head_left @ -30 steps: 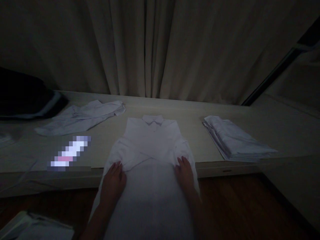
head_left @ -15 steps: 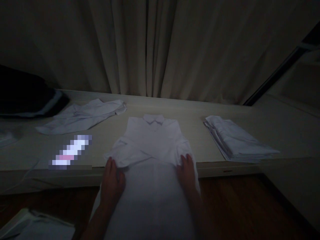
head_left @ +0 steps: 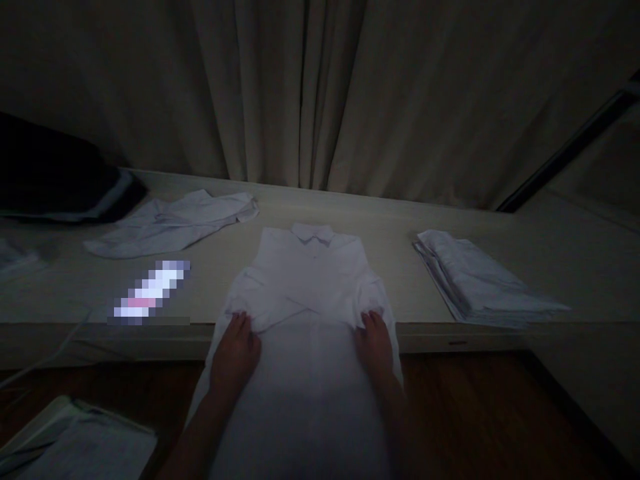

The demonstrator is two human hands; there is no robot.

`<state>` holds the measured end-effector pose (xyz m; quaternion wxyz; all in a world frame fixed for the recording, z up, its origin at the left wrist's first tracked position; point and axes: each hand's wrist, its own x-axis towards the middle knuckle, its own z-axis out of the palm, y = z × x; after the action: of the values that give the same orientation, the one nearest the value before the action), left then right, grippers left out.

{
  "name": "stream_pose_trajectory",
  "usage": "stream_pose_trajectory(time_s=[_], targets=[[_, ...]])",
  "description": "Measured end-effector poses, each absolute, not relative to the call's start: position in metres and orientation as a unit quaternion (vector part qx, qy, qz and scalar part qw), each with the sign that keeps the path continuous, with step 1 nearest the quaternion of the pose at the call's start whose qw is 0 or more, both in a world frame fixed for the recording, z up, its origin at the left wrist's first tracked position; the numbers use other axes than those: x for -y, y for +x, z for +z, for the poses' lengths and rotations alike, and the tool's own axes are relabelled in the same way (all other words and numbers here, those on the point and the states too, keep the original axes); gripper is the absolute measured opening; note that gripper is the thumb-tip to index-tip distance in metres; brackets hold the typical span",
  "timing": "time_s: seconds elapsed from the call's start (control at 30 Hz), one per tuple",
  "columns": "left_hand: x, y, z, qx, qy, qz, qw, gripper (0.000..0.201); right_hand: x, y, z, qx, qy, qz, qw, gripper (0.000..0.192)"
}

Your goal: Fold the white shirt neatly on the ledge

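Note:
A white collared shirt (head_left: 313, 283) lies face up, its collar toward the curtain. The lower part runs over the table's front edge toward me. Both sleeves are bent in over the body, their ends near my hands. At the left sleeve end, my left hand (head_left: 236, 352) is closed, its fingers pressed together on the cloth. My right hand (head_left: 374, 343) pinches the cloth at the right sleeve end, level with the left one. My fingertips are partly lost in the dim light and the folds.
A stack of folded white garments (head_left: 475, 280) sits right on the pale table (head_left: 395, 267). Leftward lie a crumpled white garment (head_left: 175, 223), a blurred-out lit device (head_left: 153, 290) and a dark bundle (head_left: 55, 173). An open bag or box (head_left: 95, 440) stands low left. Curtains (head_left: 320, 93) hang behind.
My left hand has moved inward to the right, drawing the left sleeve end closer to the shirt's body. The right hand has barely moved. The view has shifted slightly.

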<state>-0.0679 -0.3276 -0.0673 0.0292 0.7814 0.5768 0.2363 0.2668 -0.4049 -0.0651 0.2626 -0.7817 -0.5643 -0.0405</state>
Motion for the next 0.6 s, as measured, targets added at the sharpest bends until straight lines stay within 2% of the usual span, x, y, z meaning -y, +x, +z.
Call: stream_pose_trajectory(time_s=[0.23, 0.47, 0.53, 0.6], targets=[[0.332, -0.066, -0.054, -0.576, 0.745, 0.337, -0.004, 0.061, 0.407, 0.265, -0.060, 0.541, -0.780, -0.047, 0.311, 0.041], [0.326, -0.080, -0.070, -0.530, 0.778, 0.334, -0.057, 0.060, 0.409, 0.265, -0.054, 0.530, -0.741, -0.125, 0.392, 0.046], [0.326, -0.080, -0.071, -0.530, 0.786, 0.317, -0.041, 0.053, 0.409, 0.265, -0.057, 0.532, -0.750, -0.109, 0.377, 0.044], [0.328, -0.077, -0.068, -0.544, 0.790, 0.284, -0.006, 0.045, 0.408, 0.265, -0.060, 0.550, -0.764, -0.077, 0.329, 0.040]])
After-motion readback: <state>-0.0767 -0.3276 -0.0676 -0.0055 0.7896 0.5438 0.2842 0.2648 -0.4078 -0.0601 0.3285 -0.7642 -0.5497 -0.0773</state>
